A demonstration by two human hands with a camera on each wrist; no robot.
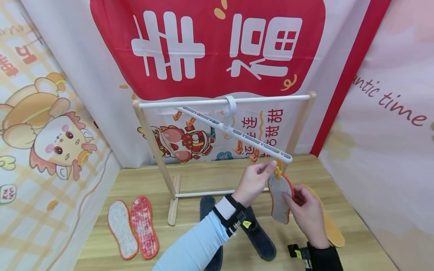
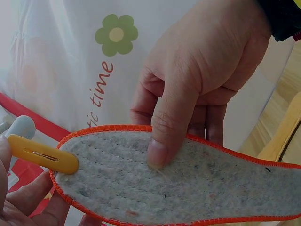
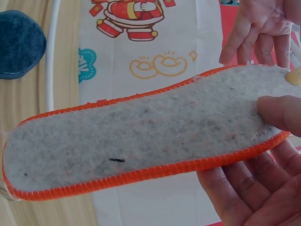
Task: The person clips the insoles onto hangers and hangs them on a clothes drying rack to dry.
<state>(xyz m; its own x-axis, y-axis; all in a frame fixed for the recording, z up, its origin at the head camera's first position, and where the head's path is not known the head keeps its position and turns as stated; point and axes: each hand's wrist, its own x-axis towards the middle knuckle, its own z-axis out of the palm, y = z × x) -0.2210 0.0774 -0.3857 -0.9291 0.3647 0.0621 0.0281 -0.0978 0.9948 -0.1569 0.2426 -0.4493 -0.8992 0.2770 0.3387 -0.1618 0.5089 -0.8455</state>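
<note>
We see a pale grey insole [image 3: 141, 136] with stitched orange edging stretching slantwise from lower left to upper right, a short black mark on its fuzzy face. The right hand [image 3: 258, 186] has it in its grip near the right end, thumb over the face and fingers beneath. At the upper right, the left hand [image 3: 265, 28] points its fingers down toward the edge, beside a cut-off yellow clip [image 3: 294, 76]. Behind, we find a printed white cloth [image 3: 188, 23], a white rod [image 3: 51, 56], a wooden surface [image 3: 21, 101] and a dark blue rounded piece [image 3: 21, 44].
</note>
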